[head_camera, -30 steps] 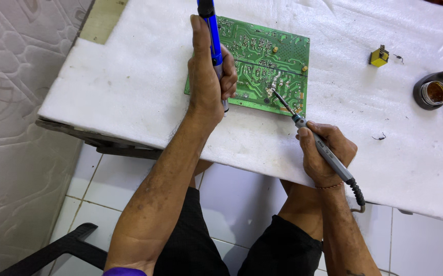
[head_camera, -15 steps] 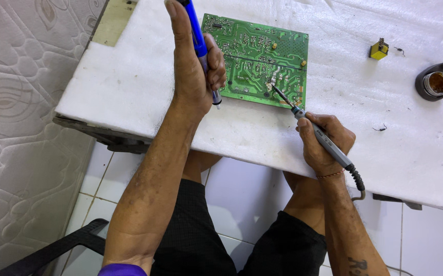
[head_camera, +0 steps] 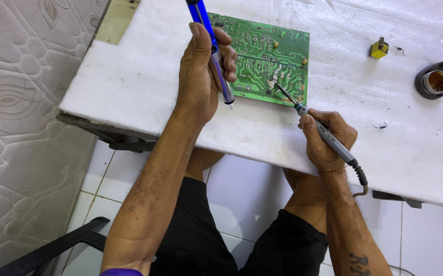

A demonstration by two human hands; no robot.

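Left hand: I see my left hand (head_camera: 201,76) closed around a blue and clear plastic desoldering pump (head_camera: 212,51), held almost upright, its white tip just above the near edge of the board.
Right hand: my right hand (head_camera: 326,140) grips a grey pen-shaped soldering iron (head_camera: 329,139) like a pencil; its black cable hangs off the table edge.
Iron tip: it touches a shiny solder spot near the right near corner of the green rectangular circuit board (head_camera: 267,56).
Board: it lies flat, solder side up, on the white padded table cover (head_camera: 129,87), between my two hands.
Further right: a small yellow component (head_camera: 379,48) and a round dark tin with brown paste (head_camera: 432,81), well apart from the board.
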